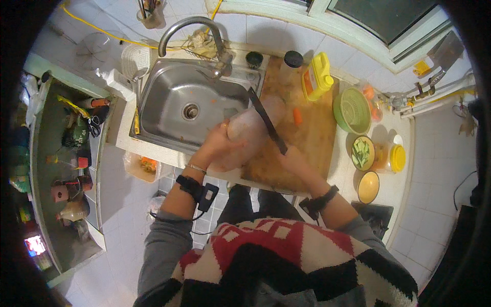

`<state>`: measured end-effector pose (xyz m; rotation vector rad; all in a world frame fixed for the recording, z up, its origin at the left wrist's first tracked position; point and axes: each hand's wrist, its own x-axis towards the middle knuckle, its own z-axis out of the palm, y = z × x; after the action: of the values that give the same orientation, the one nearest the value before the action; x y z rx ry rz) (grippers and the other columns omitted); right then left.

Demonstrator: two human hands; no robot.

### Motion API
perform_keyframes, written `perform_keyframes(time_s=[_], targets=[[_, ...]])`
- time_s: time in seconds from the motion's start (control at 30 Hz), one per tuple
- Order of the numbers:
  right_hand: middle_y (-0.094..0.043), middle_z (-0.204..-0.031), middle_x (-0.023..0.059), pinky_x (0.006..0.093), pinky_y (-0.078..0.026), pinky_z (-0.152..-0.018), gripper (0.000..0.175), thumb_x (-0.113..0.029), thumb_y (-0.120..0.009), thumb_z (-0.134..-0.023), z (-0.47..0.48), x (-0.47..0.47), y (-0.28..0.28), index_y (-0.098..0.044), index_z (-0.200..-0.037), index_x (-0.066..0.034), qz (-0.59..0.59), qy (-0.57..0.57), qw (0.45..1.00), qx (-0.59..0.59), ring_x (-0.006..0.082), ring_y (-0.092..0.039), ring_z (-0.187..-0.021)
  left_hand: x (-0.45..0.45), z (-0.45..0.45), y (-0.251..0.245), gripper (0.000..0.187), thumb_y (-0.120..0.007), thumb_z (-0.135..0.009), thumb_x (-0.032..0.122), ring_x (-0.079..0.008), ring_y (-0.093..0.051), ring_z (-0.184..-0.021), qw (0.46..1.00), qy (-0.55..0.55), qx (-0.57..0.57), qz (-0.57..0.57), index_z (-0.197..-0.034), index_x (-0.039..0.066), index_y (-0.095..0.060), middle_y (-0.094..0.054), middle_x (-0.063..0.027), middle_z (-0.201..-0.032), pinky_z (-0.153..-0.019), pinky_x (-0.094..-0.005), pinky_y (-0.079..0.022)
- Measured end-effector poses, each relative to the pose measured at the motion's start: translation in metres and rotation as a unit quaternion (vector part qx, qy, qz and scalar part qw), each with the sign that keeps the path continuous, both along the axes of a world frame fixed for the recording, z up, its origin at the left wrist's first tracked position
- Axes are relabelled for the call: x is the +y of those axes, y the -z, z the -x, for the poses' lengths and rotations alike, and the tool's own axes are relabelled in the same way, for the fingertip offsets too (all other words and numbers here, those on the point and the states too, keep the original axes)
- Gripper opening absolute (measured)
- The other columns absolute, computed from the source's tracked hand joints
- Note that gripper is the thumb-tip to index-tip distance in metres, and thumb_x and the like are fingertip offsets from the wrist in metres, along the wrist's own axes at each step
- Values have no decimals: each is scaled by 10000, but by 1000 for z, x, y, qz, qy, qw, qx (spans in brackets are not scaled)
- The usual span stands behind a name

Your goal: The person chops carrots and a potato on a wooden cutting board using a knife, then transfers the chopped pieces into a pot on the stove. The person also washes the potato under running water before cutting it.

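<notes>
My left hand [219,142] grips the near-left side of a pale, pinkish translucent thing [251,132], perhaps a plastic bag; blur hides what it is. It spans the sink's right edge and the wooden cutting board [312,149]. In my right hand [294,163] is the lower end of a long dark knife [266,118], seen nearly edge-on. The blade slants up and left across the pale thing; whether they touch I cannot tell. A short orange piece of carrot [297,116] lies on the board, right of the knife.
Left of the board is a steel sink [165,66] with a curved faucet [188,20]. A yellow jug [317,78] stands at the board's back. To the right are a green colander [351,109], a bowl of cut green vegetable [362,153] and a yellow bowl [368,187].
</notes>
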<state>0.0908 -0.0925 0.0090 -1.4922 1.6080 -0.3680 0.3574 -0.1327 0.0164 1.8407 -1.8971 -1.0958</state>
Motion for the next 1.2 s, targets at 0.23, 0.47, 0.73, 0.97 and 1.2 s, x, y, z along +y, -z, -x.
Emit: perform_keyframes(time_s=[0.23, 0.47, 0.73, 0.97, 1.2], targets=[[-582, -635, 157, 407, -454, -530, 320, -302, -608, -890, 43, 59, 18, -612, -864, 17, -77, 52, 992, -80, 285, -586, -568, 32, 52, -36, 1201, -861, -540, 481, -390, -418, -1284, 970, 119, -207, 38, -1470, 35, -246, -379, -199, -1432, -1020, -530, -385], [-485, -558, 35, 340, -367, -383, 307, -356, -590, -916, 60, 71, 3, -574, -918, -50, -146, 49, 984, -91, 171, -480, -395, 48, 81, -46, 1187, -866, -520, 484, -389, -426, -1265, 935, 130, -315, 97, -1461, 74, -270, -379, -179, -1417, -994, -577, -368], [-516, -622, 63, 358, -421, -391, 376, -408, -505, -963, 131, 100, -54, -455, -1128, -73, -266, 159, 938, -154, 197, -513, -430, 94, 141, -34, 1181, -856, -510, 525, -393, -448, -1226, 947, 128, -271, 118, -1449, 75, -298, -411, -193, -1368, -966, -538, -391], [-605, -762, 216, 443, -497, -576, 381, -357, -443, -990, 116, 96, -71, -424, -1129, -3, -156, 16, 987, -37, 360, -624, -648, 70, 127, -36, 1172, -848, -504, 543, -372, -464, -1236, 959, 171, -224, 44, -1419, 32, -323, -431, -221, -1352, -994, -496, -411], [-614, -977, 326, 487, -476, -786, 373, -301, -501, -964, 94, 69, -38, -491, -1127, 35, -40, -5, 999, 10, 480, -598, -928, 41, 99, -10, 1206, -851, -507, 550, -400, -515, -1187, 987, 138, -84, -12, -1390, -76, -319, -512, -279, -1267, -1006, -416, -427]])
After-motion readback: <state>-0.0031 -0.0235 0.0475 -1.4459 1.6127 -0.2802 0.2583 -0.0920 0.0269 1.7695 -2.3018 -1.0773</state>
